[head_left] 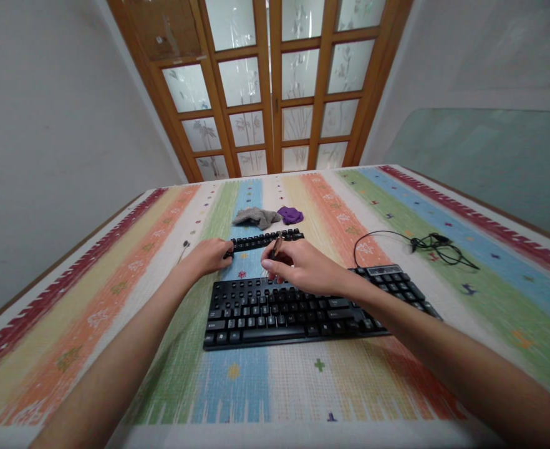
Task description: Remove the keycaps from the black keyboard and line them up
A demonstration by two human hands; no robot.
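My left hand [213, 255] is closed on the left end of a small black keyboard [260, 241], which lies at the middle of the table. Pinched in my right hand [298, 265] is a small, dark brown, slender thing [277, 247]; its kind is hard to make out. That hand is just in front of the small keyboard and covers part of it. Below it, nearer to me, lies a larger black keyboard [275, 333] with a number pad. My right hand and forearm hide some of its keys.
Behind the small keyboard lie a grey cloth [256, 217] and a purple cloth [290, 215]. A black cable [436, 248] is bundled at the right. Left of my left hand is a small plug [186, 244] on a thin cord. A striped tablecloth [298, 380] covers the table.
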